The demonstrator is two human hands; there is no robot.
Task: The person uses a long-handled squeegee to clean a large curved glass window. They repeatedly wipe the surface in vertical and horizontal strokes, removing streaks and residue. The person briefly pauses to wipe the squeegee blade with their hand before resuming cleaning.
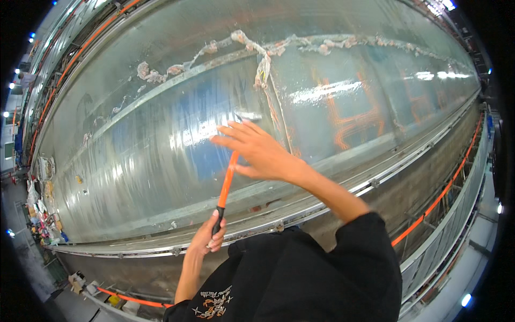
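My left hand (206,236) is wrapped round the black grip of a long-handled orange tool (225,185), which looks like a scraper. Its shaft runs up and forward beneath my right hand (257,150). The right hand lies over the upper shaft, palm down, with its fingers stretched out and apart. A pale, narrow piece just beyond those fingers may be the tool's head; the join is hidden by the hand. Below the tool spreads a wide, wet, shiny greenish-grey sheet surface (145,161). White and pinkish lumpy residue (263,67) lies in a broken, branching line farther off.
A metal rail (306,214) edges the near side of the surface. Orange pipes or cables (448,188) run along a frame at right and at far left. Several bags and small containers (45,220) are heaped at the left end. Orange smeared marks (354,115) show at right.
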